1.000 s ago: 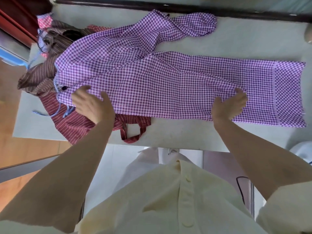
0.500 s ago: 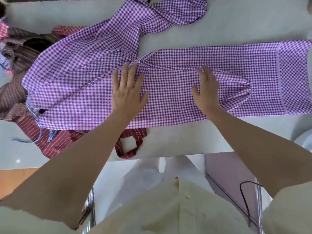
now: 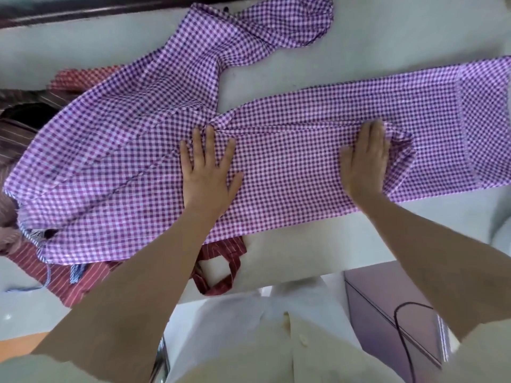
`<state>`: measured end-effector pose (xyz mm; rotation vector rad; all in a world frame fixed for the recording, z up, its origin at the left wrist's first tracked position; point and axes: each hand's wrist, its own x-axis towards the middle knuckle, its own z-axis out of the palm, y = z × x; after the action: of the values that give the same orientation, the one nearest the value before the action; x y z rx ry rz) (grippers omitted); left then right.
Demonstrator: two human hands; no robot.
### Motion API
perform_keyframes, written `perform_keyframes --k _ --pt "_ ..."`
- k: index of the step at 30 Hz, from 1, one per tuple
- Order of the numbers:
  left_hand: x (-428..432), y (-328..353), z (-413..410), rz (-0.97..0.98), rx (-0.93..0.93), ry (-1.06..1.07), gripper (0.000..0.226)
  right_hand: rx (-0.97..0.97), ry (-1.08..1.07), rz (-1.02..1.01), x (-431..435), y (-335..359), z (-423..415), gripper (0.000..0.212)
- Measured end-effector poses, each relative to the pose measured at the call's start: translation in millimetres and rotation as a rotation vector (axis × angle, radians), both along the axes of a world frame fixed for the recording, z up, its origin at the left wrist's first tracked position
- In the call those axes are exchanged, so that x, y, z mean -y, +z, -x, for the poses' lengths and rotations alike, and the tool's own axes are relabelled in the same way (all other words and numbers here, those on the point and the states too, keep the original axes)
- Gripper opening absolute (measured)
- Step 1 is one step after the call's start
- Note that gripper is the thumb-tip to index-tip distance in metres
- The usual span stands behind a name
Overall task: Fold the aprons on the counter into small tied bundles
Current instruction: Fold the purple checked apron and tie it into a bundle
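The left grip (image 3: 208,172) is released, palm down with its fingers spread, pressing flat on the purple checked apron (image 3: 290,178) near the middle of the view. Its fingertips touch a gathered knot of creases at its 12 o'clock. The right grip (image 3: 365,158) lies at its 3 o'clock, also released and flat, fingers straight and close together, pressing on the same cloth. Those fingertips are blurred, and they rest at a raised, puffed fold at the right grip's 2 o'clock. Between the two grips the apron lies smooth. The apron stretches in a long band across the pale surface (image 3: 373,42) from 9 o'clock to 3 o'clock, its near edge close to the surface's near edge. A wide part spreads toward 9 o'clock of the left grip, and a narrower part runs up toward 12 o'clock and ends in a loose rounded fold at 1 o'clock. Under the apron's 7 o'clock end lies a red striped apron (image 3: 72,286), with its strap loop (image 3: 221,286) reaching the surface's near edge and a blue cord (image 3: 74,273) across it. A brown striped cloth (image 3: 19,134) sits at 9 o'clock, partly beneath the purple one. A cream buttoned shirt (image 3: 276,357) fills 6 o'clock, and at 5 o'clock stands a purple box (image 3: 387,299) with a black cable (image 3: 399,330) over it.
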<state>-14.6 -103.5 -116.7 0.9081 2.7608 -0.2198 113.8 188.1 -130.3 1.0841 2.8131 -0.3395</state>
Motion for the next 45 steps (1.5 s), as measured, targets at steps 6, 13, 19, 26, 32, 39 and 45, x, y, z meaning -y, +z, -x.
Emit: perform_keyframes --k 6,13,19,26,32,39,45 --pt "7 -3 6 -0.011 0.012 0.012 0.072 0.071 0.345 -0.029 36 -10 9 0.060" --pt "12 -2 10 0.058 -0.014 0.004 0.073 0.062 0.122 0.046 -28 -13 -28 0.061" --pt "-10 13 -6 -0.044 -0.032 0.059 0.072 0.052 0.102 0.018 -21 -3 -19 0.063" --pt "-73 0 -77 -0.033 0.058 0.074 0.069 0.019 0.590 -0.003 9 -3 -20 0.058" --pt "-50 -19 -94 -0.152 0.120 0.149 0.072 0.080 0.504 -0.028 -60 -13 -59 0.059" --pt "-54 -16 -93 -0.126 0.129 0.146 0.074 0.078 0.502 -0.037 -64 -5 -51 0.060" --pt "-39 5 -88 -0.132 0.046 0.181 0.068 -0.142 0.716 0.037 -17 27 -3 0.053"
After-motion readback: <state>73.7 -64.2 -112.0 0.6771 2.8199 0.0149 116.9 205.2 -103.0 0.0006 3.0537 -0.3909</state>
